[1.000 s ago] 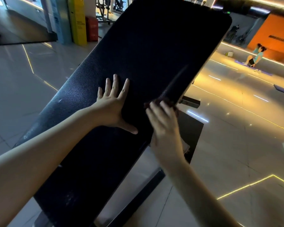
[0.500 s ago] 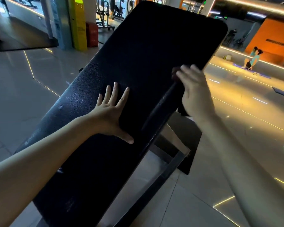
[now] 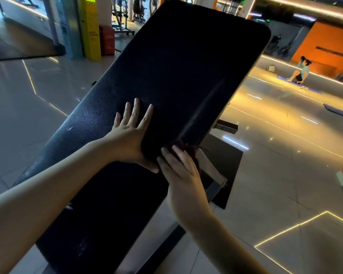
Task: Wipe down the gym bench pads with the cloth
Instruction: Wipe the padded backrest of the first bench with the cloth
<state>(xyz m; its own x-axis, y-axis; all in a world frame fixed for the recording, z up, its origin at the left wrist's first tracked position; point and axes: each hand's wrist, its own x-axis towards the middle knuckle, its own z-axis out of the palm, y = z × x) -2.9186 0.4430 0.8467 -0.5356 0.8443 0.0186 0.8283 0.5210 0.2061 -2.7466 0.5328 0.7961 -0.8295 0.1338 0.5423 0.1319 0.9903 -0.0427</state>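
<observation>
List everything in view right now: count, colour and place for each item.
bench pad: one, black, tilted, fills the centre
cloth: one, dark reddish, at the pad's right edge, mostly under the fingers
bench frame: one, grey metal, under the pad's right side
pillar: one, yellow, far left background
box: one, red, on the floor beside the pillar
mat: one, purple, far right on the floor
seated person: at least one, teal top, on the mat
wall: one, orange, far right
floor: grey tiles with lit yellow lines
left hand: flat on the pad, fingers spread
right hand: fingers lie over the cloth at the pad's right edge
</observation>
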